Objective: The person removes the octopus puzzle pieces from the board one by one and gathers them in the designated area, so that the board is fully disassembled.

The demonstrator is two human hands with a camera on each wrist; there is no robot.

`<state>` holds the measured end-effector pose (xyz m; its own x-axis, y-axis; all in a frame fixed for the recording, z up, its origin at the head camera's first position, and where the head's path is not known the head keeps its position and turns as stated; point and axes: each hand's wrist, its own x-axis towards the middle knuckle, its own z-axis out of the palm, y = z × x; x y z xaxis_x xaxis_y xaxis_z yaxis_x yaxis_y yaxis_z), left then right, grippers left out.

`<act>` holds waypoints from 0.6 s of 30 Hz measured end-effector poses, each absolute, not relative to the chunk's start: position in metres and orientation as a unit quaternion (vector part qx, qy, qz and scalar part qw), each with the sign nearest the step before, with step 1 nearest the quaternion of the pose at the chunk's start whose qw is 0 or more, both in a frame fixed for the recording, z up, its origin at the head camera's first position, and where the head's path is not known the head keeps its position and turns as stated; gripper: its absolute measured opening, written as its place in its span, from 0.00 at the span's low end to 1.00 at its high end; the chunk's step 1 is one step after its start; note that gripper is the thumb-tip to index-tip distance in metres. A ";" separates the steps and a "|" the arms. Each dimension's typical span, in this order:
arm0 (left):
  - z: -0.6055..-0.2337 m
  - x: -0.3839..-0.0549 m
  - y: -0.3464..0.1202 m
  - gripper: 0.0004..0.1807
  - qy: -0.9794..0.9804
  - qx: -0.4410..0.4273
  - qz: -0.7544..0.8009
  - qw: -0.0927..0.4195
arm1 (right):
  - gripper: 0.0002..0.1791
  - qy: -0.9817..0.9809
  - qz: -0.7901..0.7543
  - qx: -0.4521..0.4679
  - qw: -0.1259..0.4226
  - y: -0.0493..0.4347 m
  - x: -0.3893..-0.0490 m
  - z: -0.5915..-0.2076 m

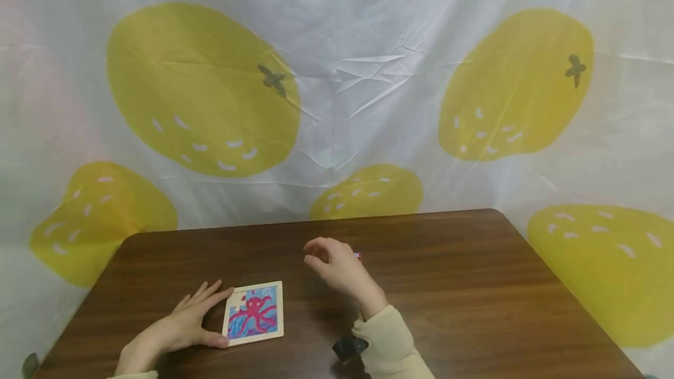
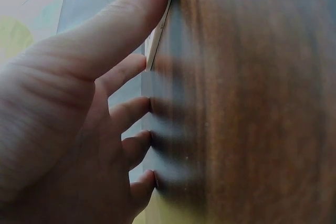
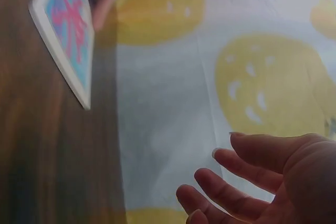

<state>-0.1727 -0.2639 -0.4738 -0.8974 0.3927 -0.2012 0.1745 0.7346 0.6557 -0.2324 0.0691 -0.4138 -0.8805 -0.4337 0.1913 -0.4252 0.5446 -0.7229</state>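
A small square jigsaw puzzle (image 1: 261, 303) in a pale frame lies on the left part of the table. It pictures a pink octopus on blue, and pale backing shows at its upper left. My left hand (image 1: 181, 323) rests beside it, thumb and index fingertips touching its two left corners, the other fingers spread on the tabletop. Over the middle of the table, right of the puzzle, is my right hand (image 1: 337, 268), fingers loosely bent and nothing between them. Just behind that hand shows a small red and white piece (image 1: 358, 255), mostly hidden.
Brown wood-grain tabletop (image 1: 474, 297) stretches around both hands. A pale curtain (image 1: 363, 104) printed with yellow fruit hangs right behind its far edge. A black wrist strap device (image 1: 350, 347) sits at the right sleeve.
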 end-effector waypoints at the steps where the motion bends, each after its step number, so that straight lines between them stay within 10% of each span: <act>1: -0.476 -0.173 -0.265 0.56 0.918 0.153 0.327 0.165 | 0.11 0.880 -0.404 -0.251 0.010 0.063 -0.230 -0.414; 18: -0.474 -0.173 -0.265 0.55 0.922 0.154 0.319 0.154 | 0.13 0.906 -0.260 -0.325 0.082 -0.020 -0.229 -0.455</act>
